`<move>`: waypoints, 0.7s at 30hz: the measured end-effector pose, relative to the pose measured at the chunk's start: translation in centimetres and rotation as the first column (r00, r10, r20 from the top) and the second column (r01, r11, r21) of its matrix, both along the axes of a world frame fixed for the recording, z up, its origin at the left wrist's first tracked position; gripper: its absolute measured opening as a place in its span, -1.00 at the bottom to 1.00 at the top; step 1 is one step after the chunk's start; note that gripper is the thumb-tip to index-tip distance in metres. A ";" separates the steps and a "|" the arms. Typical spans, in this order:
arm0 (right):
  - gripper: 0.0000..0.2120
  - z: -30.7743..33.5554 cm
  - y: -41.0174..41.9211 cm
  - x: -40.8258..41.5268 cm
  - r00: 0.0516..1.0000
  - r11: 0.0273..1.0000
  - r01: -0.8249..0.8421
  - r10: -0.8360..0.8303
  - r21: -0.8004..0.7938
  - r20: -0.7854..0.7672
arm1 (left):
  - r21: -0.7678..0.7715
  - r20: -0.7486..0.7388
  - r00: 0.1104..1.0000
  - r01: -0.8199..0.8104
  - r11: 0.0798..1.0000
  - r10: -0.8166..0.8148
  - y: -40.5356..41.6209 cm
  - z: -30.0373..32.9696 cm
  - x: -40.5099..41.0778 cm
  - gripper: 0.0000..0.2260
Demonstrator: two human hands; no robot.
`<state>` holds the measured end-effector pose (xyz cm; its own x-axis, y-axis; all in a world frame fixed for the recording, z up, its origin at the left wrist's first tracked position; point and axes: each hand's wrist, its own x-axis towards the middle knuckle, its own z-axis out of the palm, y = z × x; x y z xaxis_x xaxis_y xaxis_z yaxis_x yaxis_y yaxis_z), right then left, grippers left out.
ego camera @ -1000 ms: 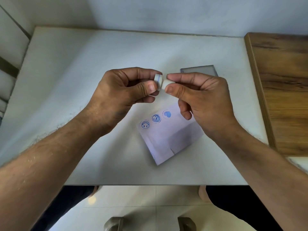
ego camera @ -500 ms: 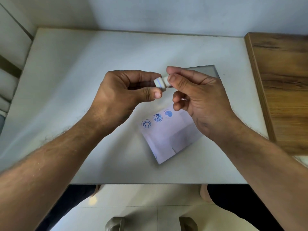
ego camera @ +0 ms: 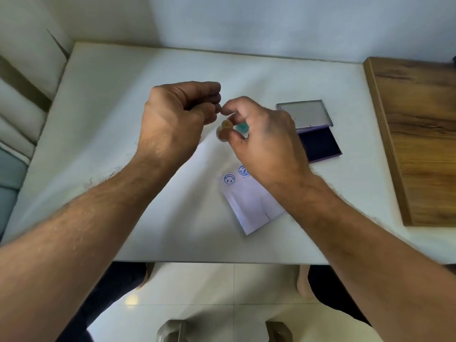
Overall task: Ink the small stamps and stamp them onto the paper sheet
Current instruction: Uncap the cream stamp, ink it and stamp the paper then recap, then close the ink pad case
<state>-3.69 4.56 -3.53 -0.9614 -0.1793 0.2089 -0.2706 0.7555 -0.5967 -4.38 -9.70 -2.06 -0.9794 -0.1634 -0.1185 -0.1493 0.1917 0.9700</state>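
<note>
My left hand (ego camera: 177, 114) hovers over the white table (ego camera: 111, 156) with its fingers curled shut; I cannot see anything inside it. Just to its right, my right hand (ego camera: 266, 139) pinches a small stamp (ego camera: 220, 135) between thumb and fingers, and a teal part (ego camera: 240, 126) shows behind the thumb. The two hands' fingertips nearly touch. The paper sheet (ego camera: 249, 203) lies below the right hand, with a blue smiley print (ego camera: 229, 179) and a second print (ego camera: 243, 171) partly covered by my wrist. The open ink pad (ego camera: 319, 143) sits to the right, its lid (ego camera: 303, 113) folded back.
A wooden board (ego camera: 419, 144) covers the table's right side. The wall runs along the table's far edge, and the near edge is just below the paper. My legs and the floor show beneath the table.
The hands have come apart from the white stamp they held together. The view has shifted so the ink pad shows open, and my right hand has dropped lower over the paper's top.
</note>
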 end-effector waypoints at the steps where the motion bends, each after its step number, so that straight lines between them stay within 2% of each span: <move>1: -0.74 -0.1 -0.5 -0.1 1.000 1.000 -0.002 0.002 0.003 0.000 | -0.006 -0.007 1.000 -0.011 1.000 0.011 -0.1 0.0 -0.1 -0.72; 6: -0.74 -0.6 -1.6 -1.2 0.998 0.994 0.022 -0.027 0.109 0.048 | -0.042 -0.002 0.994 -0.108 0.993 0.108 -0.5 -0.3 -0.3 -0.70; 9: -0.73 -0.8 -1.7 -1.4 0.996 0.989 0.041 -0.053 0.143 0.078 | -0.085 0.031 0.993 -0.107 0.991 0.110 -0.6 -0.6 -0.2 -0.69; 15: -0.70 -0.3 -0.8 -0.5 0.993 0.993 0.115 -0.116 0.030 0.028 | -0.144 0.012 0.996 -0.084 0.986 0.087 0.1 -0.3 0.6 -0.68; 21: -0.74 1.8 2.7 1.6 0.974 0.975 0.221 -0.219 -0.026 0.056 | -0.195 -0.039 0.999 -0.002 0.981 -0.006 2.2 0.9 3.0 -0.70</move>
<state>-2.05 7.22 -1.69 -0.9863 0.0437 0.1590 -0.0674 0.7731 -0.6307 -1.33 -7.54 -1.12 -0.9830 -0.1775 -0.0465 -0.1117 0.3783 0.9189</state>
